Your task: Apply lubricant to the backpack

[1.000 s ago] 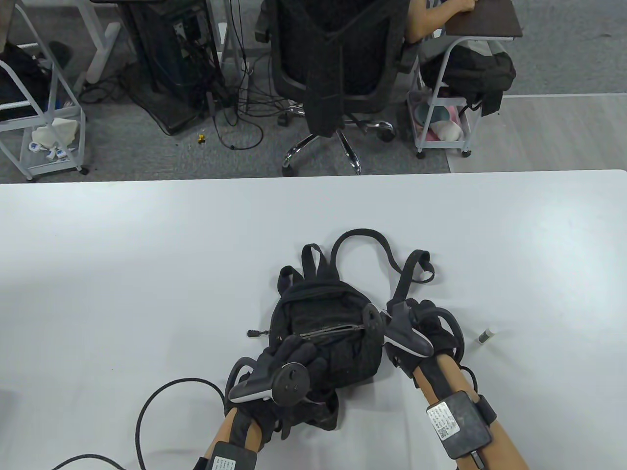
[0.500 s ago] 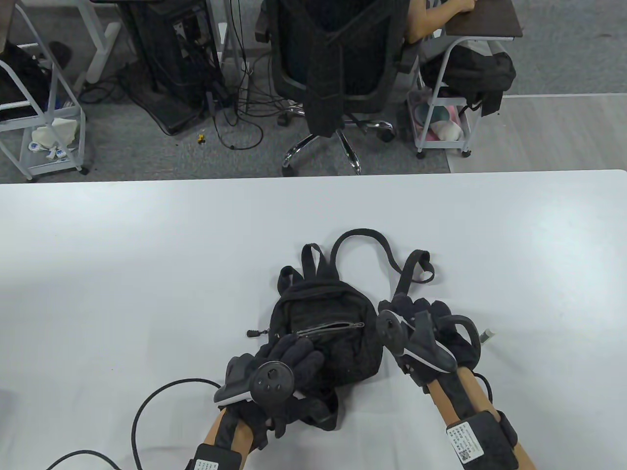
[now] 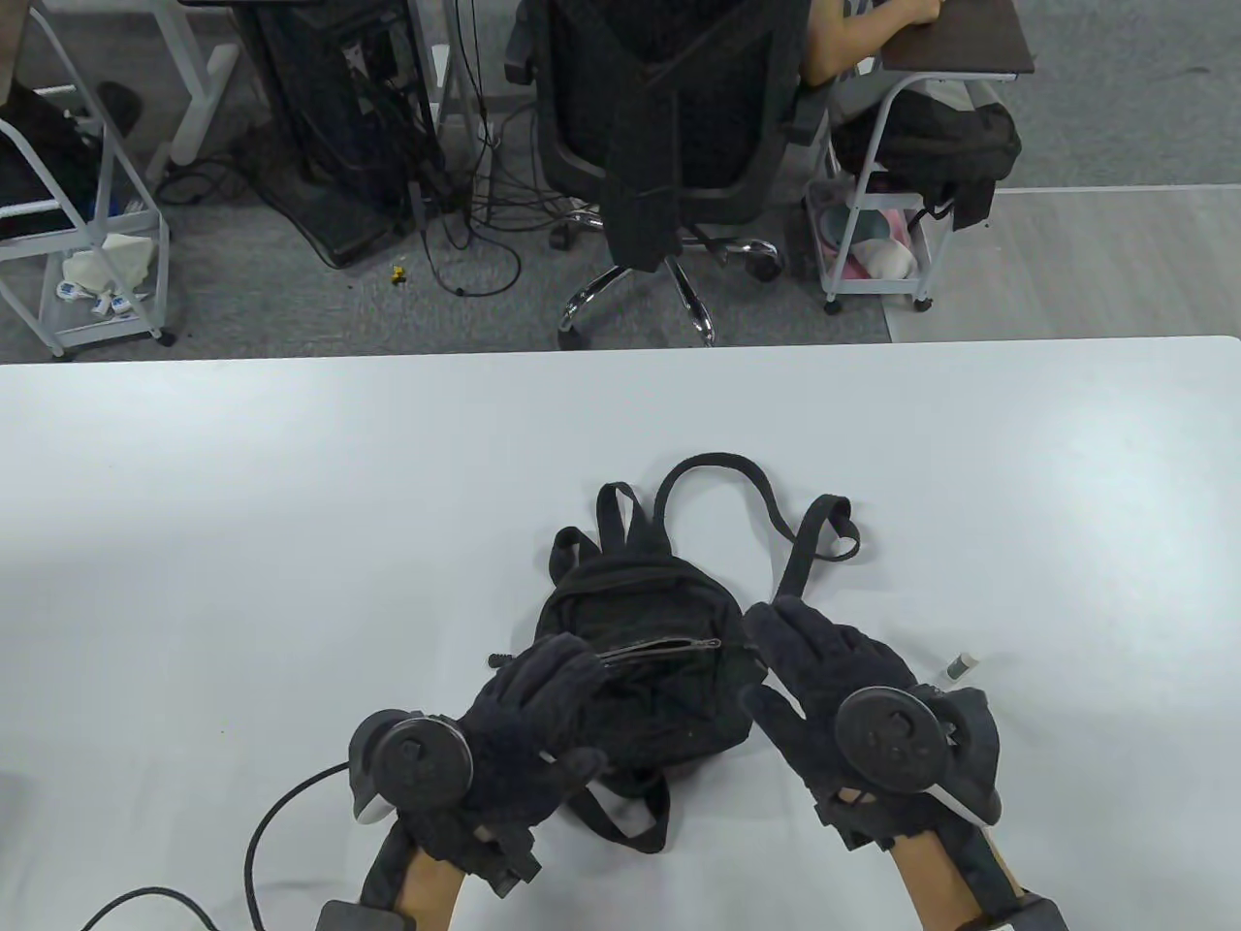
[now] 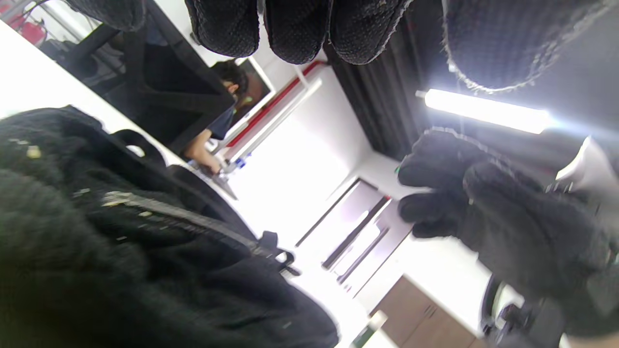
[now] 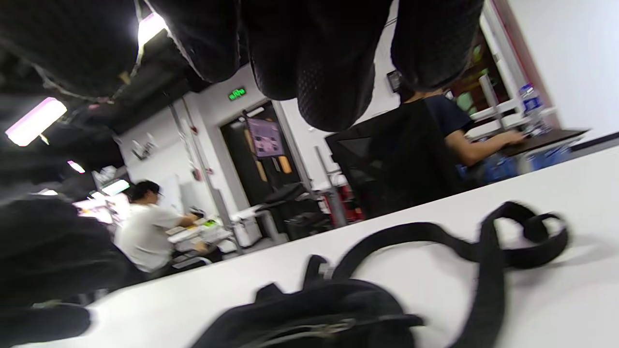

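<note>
Nearest the viewer, the left hand (image 3: 528,722) lies on the backpack (image 3: 659,669), fingers loosely spread over its zipper's left end. The right hand (image 3: 834,679), fingers released, hovers beside the backpack's right edge. Beyond and right of it, the lubricant tube (image 3: 961,665) lies angled up-right, likeliest its pick-up.

Hardly any writing can be read. In the right wrist view a green lit sign (image 5: 236,93) hangs above a dark doorway at the back of the room; its characters are too small and blurred to make out. Beside that doorway a purple poster (image 5: 265,138) carries markings that cannot be read either. The table view and left wrist view show no legible text.
</note>
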The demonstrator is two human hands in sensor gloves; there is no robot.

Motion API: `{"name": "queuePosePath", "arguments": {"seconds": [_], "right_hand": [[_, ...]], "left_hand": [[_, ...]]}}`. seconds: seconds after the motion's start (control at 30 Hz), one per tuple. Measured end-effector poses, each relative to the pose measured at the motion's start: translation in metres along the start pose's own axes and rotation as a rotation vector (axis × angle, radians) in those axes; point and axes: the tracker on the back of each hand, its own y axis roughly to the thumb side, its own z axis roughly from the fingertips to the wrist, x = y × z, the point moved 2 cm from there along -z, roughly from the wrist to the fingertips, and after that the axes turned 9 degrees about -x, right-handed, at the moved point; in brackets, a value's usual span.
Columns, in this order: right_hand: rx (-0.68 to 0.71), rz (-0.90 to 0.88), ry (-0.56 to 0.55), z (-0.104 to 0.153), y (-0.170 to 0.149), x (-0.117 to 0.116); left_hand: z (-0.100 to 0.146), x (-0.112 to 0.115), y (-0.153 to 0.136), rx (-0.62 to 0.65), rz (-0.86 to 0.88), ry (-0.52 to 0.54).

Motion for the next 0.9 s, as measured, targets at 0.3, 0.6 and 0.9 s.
{"name": "queuePosePath", "arguments": {"seconds": [0.3, 0.6, 0.9], "right_hand": [[0.111, -0.343, 0.033, 0.023, 0.002, -0.014], [0.193, -0.462, 0.131, 0.029, -0.004, -0.032], [0.21, -0.4, 0.169, 0.029, -0.001, -0.041]], "left_hand": [[0.01, -0.007, 0.025, 0.116, 0.145, 0.056], [0.01, -0.002, 0.029, 0.136, 0.144, 0.046], [0.009, -0.001, 0.026, 0.12, 0.123, 0.037]]}}
